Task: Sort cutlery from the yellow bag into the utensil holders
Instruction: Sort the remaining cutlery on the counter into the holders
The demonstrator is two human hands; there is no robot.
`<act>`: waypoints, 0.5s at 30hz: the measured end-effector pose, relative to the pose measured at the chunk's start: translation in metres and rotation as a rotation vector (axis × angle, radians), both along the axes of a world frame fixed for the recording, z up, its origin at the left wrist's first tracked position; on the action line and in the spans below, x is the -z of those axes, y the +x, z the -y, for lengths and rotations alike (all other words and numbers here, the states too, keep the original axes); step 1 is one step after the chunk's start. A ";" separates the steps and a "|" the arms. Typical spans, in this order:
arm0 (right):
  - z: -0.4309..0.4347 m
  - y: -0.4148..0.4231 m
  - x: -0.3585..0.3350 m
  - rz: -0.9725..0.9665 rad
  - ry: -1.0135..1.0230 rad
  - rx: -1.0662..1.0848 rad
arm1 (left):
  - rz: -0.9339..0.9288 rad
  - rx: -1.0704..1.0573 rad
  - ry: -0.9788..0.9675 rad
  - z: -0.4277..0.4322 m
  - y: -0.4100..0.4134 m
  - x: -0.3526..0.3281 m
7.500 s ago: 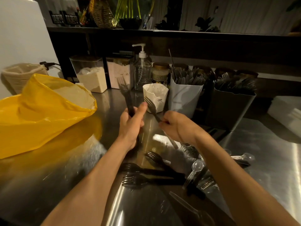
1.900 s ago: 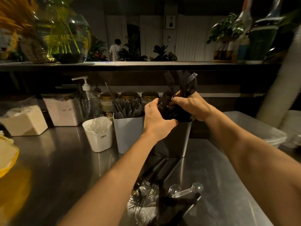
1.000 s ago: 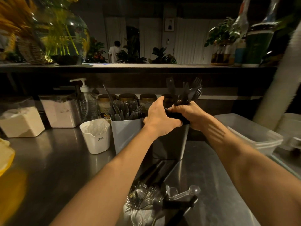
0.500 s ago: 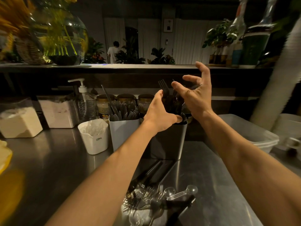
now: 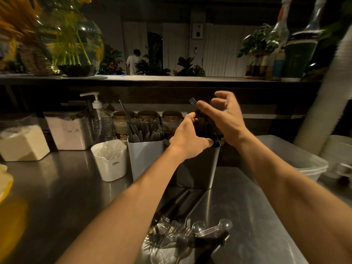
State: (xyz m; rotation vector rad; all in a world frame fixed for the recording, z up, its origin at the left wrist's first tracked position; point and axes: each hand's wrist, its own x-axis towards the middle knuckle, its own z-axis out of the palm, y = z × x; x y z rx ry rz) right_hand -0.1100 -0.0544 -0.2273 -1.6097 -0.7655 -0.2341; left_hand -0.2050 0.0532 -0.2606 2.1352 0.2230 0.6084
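Behind the pump bottle (image 5: 99, 119), three gold-lidded jars (image 5: 147, 119) and two powder containers (image 5: 67, 133) are counted; to its right, three utensil holders (image 5: 145, 159) and two clear spoons (image 5: 215, 227).

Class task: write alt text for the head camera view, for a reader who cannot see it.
Two bare hands, left hand and right hand, tidy black forks standing in a dark holder on a steel counter. Loose cutlery lies nearer the camera.
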 end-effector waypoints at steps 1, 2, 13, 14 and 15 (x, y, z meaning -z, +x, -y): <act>-0.003 -0.001 -0.004 0.048 0.066 0.012 | -0.004 -0.006 0.010 0.000 0.000 0.001; -0.005 -0.002 -0.008 0.119 0.118 0.037 | -0.007 -0.009 0.021 0.000 0.001 0.002; -0.016 0.011 0.003 0.127 -0.108 0.165 | 0.026 -0.038 0.117 0.000 0.004 0.007; -0.016 0.011 0.001 0.099 -0.105 0.136 | 0.025 -0.040 0.117 -0.001 0.005 0.007; -0.015 0.011 -0.001 0.080 -0.116 0.114 | 0.023 -0.040 0.115 -0.001 0.005 0.008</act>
